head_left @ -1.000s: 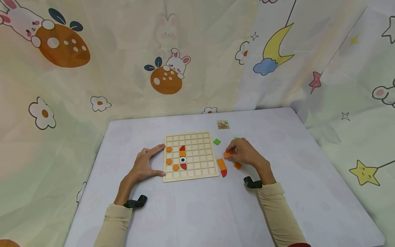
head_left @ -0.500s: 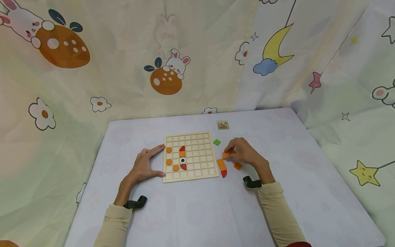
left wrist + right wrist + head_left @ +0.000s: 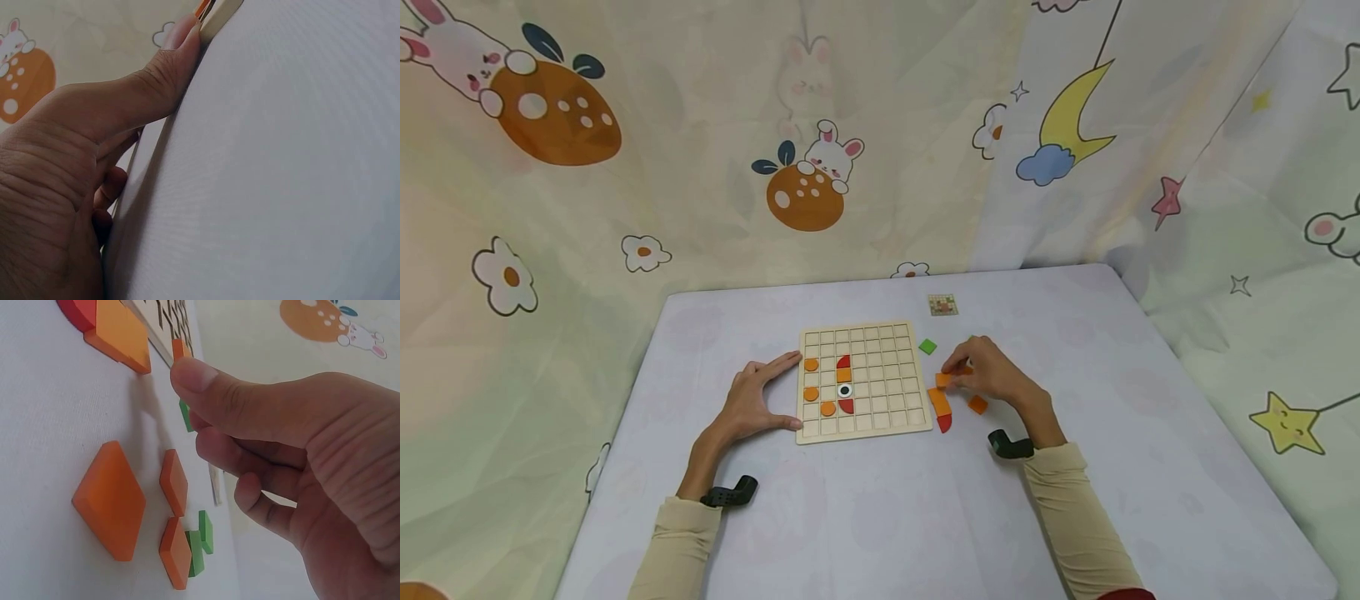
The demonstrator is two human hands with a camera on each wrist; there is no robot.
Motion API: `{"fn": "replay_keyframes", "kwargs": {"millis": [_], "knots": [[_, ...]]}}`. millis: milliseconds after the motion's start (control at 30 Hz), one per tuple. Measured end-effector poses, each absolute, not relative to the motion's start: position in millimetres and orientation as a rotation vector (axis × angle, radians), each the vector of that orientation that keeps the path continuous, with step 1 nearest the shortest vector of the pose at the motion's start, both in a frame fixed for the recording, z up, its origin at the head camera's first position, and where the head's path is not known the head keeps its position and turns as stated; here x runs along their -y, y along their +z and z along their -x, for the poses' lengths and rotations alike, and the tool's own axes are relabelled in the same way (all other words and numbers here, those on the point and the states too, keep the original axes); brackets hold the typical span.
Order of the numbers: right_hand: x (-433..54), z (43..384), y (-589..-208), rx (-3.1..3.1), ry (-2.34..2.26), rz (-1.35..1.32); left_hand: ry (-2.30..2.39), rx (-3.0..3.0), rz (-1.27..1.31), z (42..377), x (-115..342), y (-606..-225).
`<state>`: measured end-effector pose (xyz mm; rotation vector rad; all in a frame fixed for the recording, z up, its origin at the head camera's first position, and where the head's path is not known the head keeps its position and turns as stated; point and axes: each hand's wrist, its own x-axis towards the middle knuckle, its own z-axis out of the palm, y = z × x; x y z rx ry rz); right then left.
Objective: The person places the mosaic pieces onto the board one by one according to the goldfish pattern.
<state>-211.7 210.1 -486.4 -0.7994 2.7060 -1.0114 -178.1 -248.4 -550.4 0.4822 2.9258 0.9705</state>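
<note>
A wooden grid board lies on the white table. On it sit orange discs, red quarter-circle tiles, an orange square tile and a white eye tile. My left hand is at the board's left side, thumb and forefinger spread along the edge and touching it. To the right of the board my right hand pinches a small orange tile between thumb and fingertips, just beyond some orange tiles beside the board. The thumb hides most of that tile in the right wrist view.
A red quarter-circle tile adjoins the orange tiles. Loose orange diamond tiles and green tiles lie under and around the right hand. A green diamond is at the board's right edge; a small picture card lies behind.
My right hand has shifted slightly left, bringing the pinched orange tile nearer the board and the orange tiles beside it. The left hand and the tiles on the board have stayed put.
</note>
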Motion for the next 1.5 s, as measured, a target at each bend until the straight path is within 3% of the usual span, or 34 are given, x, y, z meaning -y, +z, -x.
{"fn": "replay_keyframes", "kwargs": {"millis": [1500], "knots": [[-172.7,214.9,-492.7,-2.613,-1.053,0.904,0.959,-2.92,-0.456,178.2,247.0,-550.9]]}}
